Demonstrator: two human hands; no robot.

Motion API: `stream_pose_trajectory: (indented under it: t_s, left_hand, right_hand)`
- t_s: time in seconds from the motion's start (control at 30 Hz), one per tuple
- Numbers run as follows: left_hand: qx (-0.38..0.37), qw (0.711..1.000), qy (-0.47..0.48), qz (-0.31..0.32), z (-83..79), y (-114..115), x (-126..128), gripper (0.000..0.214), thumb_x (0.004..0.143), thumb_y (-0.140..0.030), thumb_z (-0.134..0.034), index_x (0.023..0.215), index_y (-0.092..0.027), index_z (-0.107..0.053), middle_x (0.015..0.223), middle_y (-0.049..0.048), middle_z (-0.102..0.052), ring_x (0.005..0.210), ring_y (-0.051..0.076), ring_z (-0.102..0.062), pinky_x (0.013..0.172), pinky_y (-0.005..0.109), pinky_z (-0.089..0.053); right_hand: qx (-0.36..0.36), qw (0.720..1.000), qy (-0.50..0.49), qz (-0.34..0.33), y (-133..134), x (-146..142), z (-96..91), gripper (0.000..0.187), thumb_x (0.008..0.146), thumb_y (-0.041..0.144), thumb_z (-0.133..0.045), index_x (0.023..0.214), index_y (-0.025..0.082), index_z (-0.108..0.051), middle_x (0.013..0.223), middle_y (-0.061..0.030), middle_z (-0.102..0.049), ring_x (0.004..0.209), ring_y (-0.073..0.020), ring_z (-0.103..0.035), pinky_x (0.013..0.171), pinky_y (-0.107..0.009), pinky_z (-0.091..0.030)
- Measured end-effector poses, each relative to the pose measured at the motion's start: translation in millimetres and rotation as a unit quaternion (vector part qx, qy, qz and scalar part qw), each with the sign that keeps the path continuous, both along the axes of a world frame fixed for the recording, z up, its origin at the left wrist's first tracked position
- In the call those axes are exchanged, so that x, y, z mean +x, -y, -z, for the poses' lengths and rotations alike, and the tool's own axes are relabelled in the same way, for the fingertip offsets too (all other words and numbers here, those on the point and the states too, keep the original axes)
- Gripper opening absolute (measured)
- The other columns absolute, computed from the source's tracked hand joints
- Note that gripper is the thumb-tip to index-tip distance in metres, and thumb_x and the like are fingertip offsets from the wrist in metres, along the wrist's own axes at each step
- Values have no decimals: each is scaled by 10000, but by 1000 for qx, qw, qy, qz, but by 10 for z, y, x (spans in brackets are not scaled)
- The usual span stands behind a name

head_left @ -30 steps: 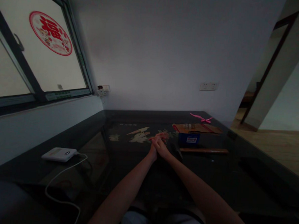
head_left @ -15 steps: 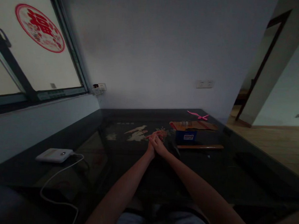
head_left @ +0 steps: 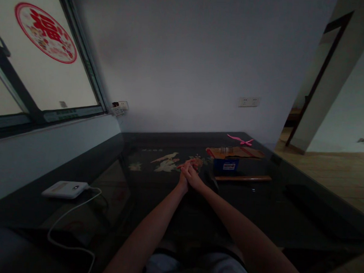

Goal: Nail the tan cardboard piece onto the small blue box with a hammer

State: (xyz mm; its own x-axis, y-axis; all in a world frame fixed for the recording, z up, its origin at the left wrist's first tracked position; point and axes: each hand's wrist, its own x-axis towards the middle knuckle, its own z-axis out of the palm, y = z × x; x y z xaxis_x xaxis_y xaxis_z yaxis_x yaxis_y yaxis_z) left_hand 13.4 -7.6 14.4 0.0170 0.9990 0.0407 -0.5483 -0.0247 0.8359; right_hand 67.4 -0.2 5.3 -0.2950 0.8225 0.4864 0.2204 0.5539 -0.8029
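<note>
Left hand (head_left: 183,180) and right hand (head_left: 193,177) clasped together over middle of dark surface (head_left: 155,199), fingers overlapping; they cover each other, so can't tell how far open either is or if anything sits between. Wood-handled tool (head_left: 243,178) lies just right of right hand, dark head toward the hand, handle pointing to surface's right edge. Blue box (head_left: 225,165) behind it, brown cardboard (head_left: 244,153) on top. Pink ribbon (head_left: 246,142) near far right corner. White device (head_left: 65,189) with cable (head_left: 65,216) by left edge.

Dim, window (head_left: 71,81) brightest, faint reflections on tabletop (head_left: 149,191)
</note>
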Motion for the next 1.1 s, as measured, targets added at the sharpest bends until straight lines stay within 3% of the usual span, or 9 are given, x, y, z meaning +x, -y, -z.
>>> stream_pose_trajectory:
  t_s: [0.23, 0.63, 1.1]
  left_hand:
    - [-8, 1000, -6, 4, 2, -4, 0, 460, 715, -515, -553, 1035, -186, -573, 834, 45, -611, 734, 175, -570, 619, 278, -457]
    - [2, 1000, 12, 8, 112, -94, -9, 367, 737, -435, -551, 1002, -181, -575, 818, 18, -598, 690, 142, -554, 587, 241, -450]
    - [-5, 1000, 6, -11, 72, -40, 12, 480, 731, -499, -569, 1097, -188, -582, 979, 71, -643, 901, 217, -611, 713, 302, -512]
  right_hand:
    - [2, 1000, -1, 8, 46, 9, -39, 432, 895, 454, -386, 1034, 145, -654, 1022, -118, -607, 986, -233, -547, 897, -363, -402]
    - [-6, 1000, -2, 1, 48, 5, -56, 455, 888, 466, -376, 1009, 126, -652, 1005, -126, -617, 989, -239, -559, 893, -361, -406]
    - [-36, 999, -22, -3, 63, -1, -40, 446, 881, 465, -393, 1024, 146, -670, 1070, -124, -644, 1064, -250, -560, 948, -384, -392]
